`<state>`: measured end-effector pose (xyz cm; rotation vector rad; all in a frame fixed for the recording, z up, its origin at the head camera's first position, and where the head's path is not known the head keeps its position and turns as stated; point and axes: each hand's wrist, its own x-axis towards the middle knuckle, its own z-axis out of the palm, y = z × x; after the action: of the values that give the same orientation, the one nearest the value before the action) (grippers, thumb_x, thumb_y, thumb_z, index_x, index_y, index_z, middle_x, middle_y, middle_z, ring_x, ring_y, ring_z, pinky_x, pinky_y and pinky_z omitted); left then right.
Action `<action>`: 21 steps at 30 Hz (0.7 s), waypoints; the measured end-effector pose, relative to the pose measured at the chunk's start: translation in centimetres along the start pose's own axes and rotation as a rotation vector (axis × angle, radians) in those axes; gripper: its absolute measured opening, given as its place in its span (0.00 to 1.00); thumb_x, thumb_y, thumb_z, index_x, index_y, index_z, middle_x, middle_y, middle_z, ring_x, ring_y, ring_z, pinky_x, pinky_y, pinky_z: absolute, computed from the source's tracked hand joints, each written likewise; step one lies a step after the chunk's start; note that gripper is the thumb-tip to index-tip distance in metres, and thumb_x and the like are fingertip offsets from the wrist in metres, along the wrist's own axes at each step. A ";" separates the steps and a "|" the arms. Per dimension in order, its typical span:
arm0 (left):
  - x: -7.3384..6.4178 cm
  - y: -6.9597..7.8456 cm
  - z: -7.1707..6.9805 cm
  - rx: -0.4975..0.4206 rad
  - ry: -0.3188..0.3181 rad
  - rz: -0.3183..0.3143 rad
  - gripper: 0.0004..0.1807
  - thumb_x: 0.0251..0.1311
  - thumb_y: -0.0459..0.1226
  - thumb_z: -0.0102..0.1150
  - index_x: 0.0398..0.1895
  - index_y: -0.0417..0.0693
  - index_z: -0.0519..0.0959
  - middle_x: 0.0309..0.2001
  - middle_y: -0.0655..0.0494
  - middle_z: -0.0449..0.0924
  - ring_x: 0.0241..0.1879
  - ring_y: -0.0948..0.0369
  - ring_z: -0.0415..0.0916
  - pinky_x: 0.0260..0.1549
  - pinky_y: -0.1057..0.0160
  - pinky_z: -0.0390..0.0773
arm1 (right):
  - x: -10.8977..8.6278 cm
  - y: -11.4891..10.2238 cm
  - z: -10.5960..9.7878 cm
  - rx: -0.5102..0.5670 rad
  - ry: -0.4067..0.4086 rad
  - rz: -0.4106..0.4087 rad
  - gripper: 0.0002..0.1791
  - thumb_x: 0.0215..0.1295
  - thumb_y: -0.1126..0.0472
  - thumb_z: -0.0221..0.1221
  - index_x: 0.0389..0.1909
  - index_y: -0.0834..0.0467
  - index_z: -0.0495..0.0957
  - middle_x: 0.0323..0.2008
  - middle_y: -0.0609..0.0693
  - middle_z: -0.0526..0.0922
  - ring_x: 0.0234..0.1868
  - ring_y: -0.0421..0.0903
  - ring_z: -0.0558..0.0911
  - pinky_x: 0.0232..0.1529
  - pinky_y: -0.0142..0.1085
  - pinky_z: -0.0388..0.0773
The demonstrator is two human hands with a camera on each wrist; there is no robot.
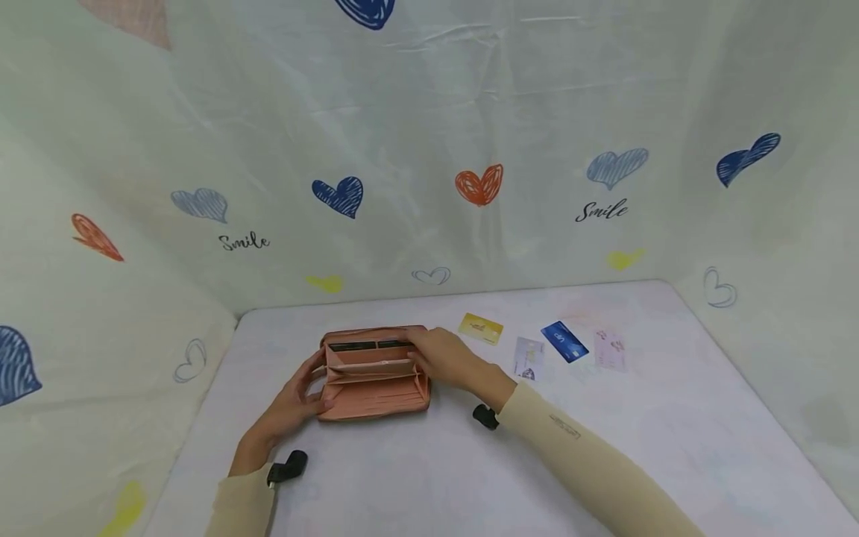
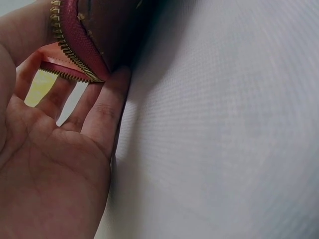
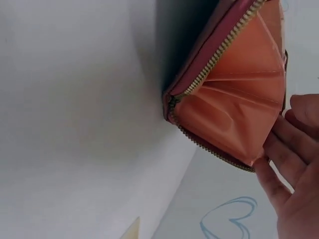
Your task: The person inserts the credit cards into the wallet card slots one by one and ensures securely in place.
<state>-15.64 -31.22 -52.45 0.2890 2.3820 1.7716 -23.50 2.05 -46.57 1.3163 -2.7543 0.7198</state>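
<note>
A pink zip-around wallet (image 1: 374, 403) lies open on the table, its pleated compartments facing up. Dark cards (image 1: 353, 346) show in slots along its far inner wall. My left hand (image 1: 288, 406) holds the wallet's left side, thumb on the near half and fingers at the far half; in the left wrist view the brass zipper teeth (image 2: 75, 59) run between thumb and fingers. At the far right corner, my right hand (image 1: 448, 356) grips the wallet's edge near the card slots. The right wrist view shows its fingers (image 3: 286, 149) at the rim of the orange lining (image 3: 234, 114).
Right of the wallet lie a yellow card (image 1: 481, 328), a pale grey card (image 1: 529, 356), a blue card (image 1: 565, 341) and a pale pink card (image 1: 609, 350). The white table (image 1: 429, 477) meets a heart-printed cloth backdrop (image 1: 403, 149) behind and at the sides.
</note>
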 end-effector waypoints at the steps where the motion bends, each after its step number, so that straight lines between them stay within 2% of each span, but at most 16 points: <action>1: 0.0 0.0 0.0 0.002 -0.005 0.007 0.56 0.63 0.26 0.71 0.86 0.42 0.45 0.83 0.35 0.44 0.64 0.81 0.59 0.56 0.76 0.73 | -0.3 0.1 0.1 0.013 -0.005 -0.007 0.21 0.80 0.61 0.57 0.69 0.60 0.71 0.50 0.54 0.87 0.43 0.45 0.85 0.48 0.41 0.83; 3: 0.0 0.0 0.0 0.008 -0.009 0.014 0.56 0.63 0.26 0.71 0.86 0.42 0.45 0.83 0.34 0.44 0.65 0.81 0.59 0.56 0.76 0.73 | -1.1 0.2 0.3 0.051 -0.014 -0.004 0.24 0.81 0.60 0.58 0.72 0.59 0.69 0.50 0.53 0.87 0.43 0.44 0.84 0.48 0.41 0.82; 4: 0.0 0.0 0.0 0.008 -0.009 0.013 0.56 0.63 0.27 0.71 0.86 0.42 0.45 0.83 0.34 0.44 0.65 0.81 0.59 0.56 0.76 0.73 | -1.5 0.2 0.5 0.080 -0.016 0.004 0.26 0.81 0.59 0.58 0.74 0.59 0.67 0.52 0.54 0.86 0.46 0.45 0.85 0.50 0.41 0.82; 6: 0.0 0.1 0.1 0.007 -0.010 0.006 0.56 0.63 0.27 0.72 0.86 0.42 0.45 0.83 0.34 0.44 0.65 0.80 0.59 0.56 0.76 0.72 | -2.6 0.4 0.8 0.151 -0.008 0.024 0.29 0.81 0.59 0.57 0.78 0.59 0.64 0.60 0.56 0.83 0.56 0.47 0.84 0.58 0.43 0.80; 9: -0.1 0.0 0.2 -0.005 -0.013 -0.008 0.57 0.62 0.28 0.72 0.86 0.42 0.44 0.83 0.34 0.44 0.65 0.80 0.58 0.56 0.76 0.72 | -4.2 0.8 1.3 0.246 0.041 0.066 0.31 0.81 0.59 0.58 0.79 0.58 0.63 0.72 0.56 0.74 0.72 0.52 0.75 0.69 0.47 0.73; 11: -0.1 0.0 0.3 -0.014 -0.013 -0.012 0.57 0.62 0.28 0.72 0.86 0.42 0.44 0.83 0.35 0.43 0.64 0.81 0.59 0.57 0.76 0.72 | -5.3 1.1 1.5 0.291 0.094 0.080 0.31 0.79 0.62 0.60 0.78 0.59 0.64 0.75 0.56 0.71 0.76 0.54 0.70 0.72 0.50 0.70; 16: -0.2 -0.1 0.3 -0.026 -0.003 -0.002 0.56 0.63 0.26 0.70 0.86 0.41 0.43 0.83 0.34 0.43 0.63 0.84 0.60 0.56 0.76 0.73 | -7.1 1.6 1.8 0.367 0.157 0.121 0.29 0.77 0.65 0.61 0.75 0.61 0.66 0.73 0.57 0.72 0.73 0.56 0.73 0.70 0.52 0.72; 21: -0.3 0.0 0.4 -0.031 0.019 0.009 0.55 0.64 0.26 0.70 0.86 0.40 0.43 0.82 0.33 0.45 0.64 0.84 0.61 0.56 0.79 0.71 | -8.2 0.9 2.5 0.537 0.148 0.215 0.29 0.78 0.65 0.59 0.75 0.65 0.64 0.70 0.63 0.72 0.65 0.59 0.79 0.63 0.52 0.79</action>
<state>-15.20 -30.91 -52.53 0.2806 2.3672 1.8221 -18.34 7.59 -50.74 0.9598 -2.7048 1.5867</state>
